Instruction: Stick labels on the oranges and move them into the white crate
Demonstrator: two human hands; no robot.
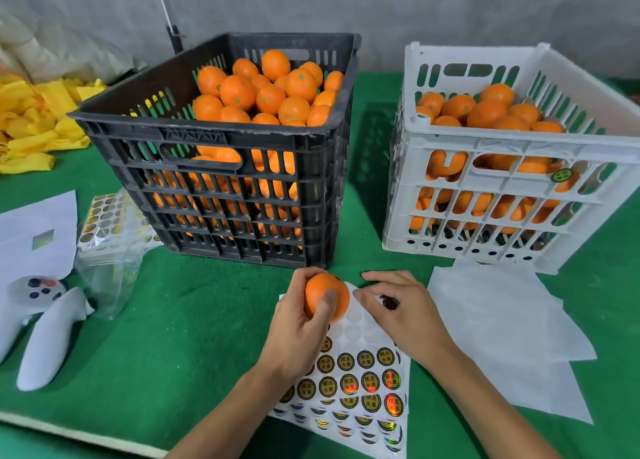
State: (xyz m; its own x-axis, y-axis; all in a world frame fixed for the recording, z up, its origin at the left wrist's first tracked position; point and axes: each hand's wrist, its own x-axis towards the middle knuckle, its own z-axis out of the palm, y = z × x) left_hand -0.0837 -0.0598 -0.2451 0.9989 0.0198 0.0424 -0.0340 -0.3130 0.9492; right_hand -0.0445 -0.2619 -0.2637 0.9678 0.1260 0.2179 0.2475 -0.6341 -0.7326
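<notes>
Head view: an orange [326,297] is gripped in the curled fingers of the left hand [302,323], held above the label sheet [349,386] in front of the black crate [221,153]; being round, no long axis can be told. A dark label [388,301] is pinched by the right hand [394,306] just beside it, with the white crate [509,188] well apart, rear right.

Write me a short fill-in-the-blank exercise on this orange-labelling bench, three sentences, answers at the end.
1. The left hand grips one ____ above the sticker sheet.
2. The right hand pinches a small dark ____ between its fingertips.
3. The black crate stands to the ____ of the white crate on the green table.

Missing words: orange; sticker; left
</notes>
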